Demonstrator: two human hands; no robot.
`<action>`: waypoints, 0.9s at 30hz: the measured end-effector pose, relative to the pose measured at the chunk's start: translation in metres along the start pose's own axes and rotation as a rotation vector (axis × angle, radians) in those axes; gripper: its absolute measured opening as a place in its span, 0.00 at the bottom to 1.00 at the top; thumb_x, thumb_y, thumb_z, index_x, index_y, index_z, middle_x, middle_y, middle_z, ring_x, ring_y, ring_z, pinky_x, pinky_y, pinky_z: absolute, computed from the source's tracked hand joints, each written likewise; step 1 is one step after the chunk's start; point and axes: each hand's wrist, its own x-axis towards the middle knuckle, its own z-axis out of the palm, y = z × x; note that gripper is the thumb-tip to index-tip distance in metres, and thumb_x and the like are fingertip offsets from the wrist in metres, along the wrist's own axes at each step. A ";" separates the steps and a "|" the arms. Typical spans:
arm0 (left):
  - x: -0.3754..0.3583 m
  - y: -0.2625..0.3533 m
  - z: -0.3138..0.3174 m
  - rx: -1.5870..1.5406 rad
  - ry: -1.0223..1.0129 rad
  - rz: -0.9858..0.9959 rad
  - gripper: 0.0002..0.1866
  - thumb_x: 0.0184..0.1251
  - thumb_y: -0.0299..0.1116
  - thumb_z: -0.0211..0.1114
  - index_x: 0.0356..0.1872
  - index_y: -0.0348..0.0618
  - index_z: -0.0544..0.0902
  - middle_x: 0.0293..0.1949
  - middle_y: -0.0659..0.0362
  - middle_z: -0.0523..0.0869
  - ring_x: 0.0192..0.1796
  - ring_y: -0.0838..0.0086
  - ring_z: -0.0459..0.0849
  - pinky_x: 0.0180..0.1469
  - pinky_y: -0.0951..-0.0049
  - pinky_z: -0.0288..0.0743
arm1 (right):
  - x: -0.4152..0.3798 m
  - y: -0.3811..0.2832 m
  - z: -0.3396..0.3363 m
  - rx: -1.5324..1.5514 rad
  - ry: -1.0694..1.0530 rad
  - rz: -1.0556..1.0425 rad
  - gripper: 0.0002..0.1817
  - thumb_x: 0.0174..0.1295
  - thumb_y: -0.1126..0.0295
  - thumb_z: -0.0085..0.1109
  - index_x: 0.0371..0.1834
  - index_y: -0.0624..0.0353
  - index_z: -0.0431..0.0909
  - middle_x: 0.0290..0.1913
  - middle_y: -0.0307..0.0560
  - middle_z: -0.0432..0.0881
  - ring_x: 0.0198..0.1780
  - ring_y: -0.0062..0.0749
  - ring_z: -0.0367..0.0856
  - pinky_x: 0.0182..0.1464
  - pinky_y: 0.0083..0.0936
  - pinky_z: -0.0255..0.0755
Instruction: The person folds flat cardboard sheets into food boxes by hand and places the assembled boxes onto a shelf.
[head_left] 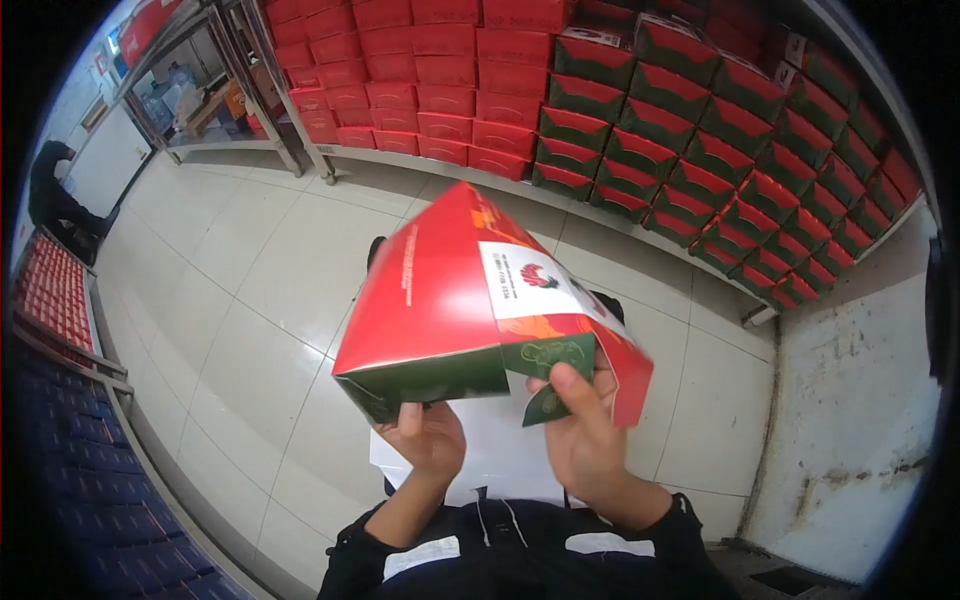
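One red-and-green box, two hands on it, held up in the air in front of the shelf.

So there's just one red-and-green box (430, 290) up there; the left grip (432, 438) is closed on its near green edge, and the right grip (590, 435) pinches one green flap (556, 362), most fingers hidden behind cardboard. Red boxes (440, 70) sit along the shelf (352, 154) toward its left end, green-fronted boxes (680, 150) toward its right; way too many to count, top rows cut off. Dark blue boxes (90, 480) get cropped at lower left. One other person (52, 190), tiny. Box's small print: unreadable.
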 end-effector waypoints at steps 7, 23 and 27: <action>0.028 0.001 -0.004 0.078 0.010 0.201 0.27 0.50 0.22 0.64 0.54 0.37 0.67 0.48 0.57 0.77 0.51 0.75 0.77 0.57 0.72 0.70 | -0.007 0.005 -0.016 0.675 0.016 0.447 0.12 0.64 0.75 0.51 0.51 0.56 0.68 0.49 0.42 0.77 0.50 0.29 0.78 0.54 0.25 0.74; -0.005 -0.011 0.005 0.608 0.041 -0.059 0.13 0.63 0.25 0.60 0.49 0.37 0.71 0.46 0.59 0.76 0.49 0.75 0.74 0.56 0.70 0.68 | -0.008 0.054 -0.008 0.176 0.199 0.195 0.20 0.62 0.70 0.57 0.57 0.53 0.65 0.46 0.35 0.76 0.45 0.17 0.72 0.48 0.19 0.65; -0.008 -0.010 0.009 0.518 -0.008 -0.220 0.11 0.64 0.26 0.57 0.46 0.38 0.72 0.44 0.61 0.77 0.47 0.77 0.74 0.50 0.72 0.69 | -0.010 0.064 -0.009 0.429 0.101 0.351 0.19 0.62 0.72 0.56 0.57 0.54 0.67 0.47 0.36 0.76 0.47 0.19 0.73 0.51 0.21 0.65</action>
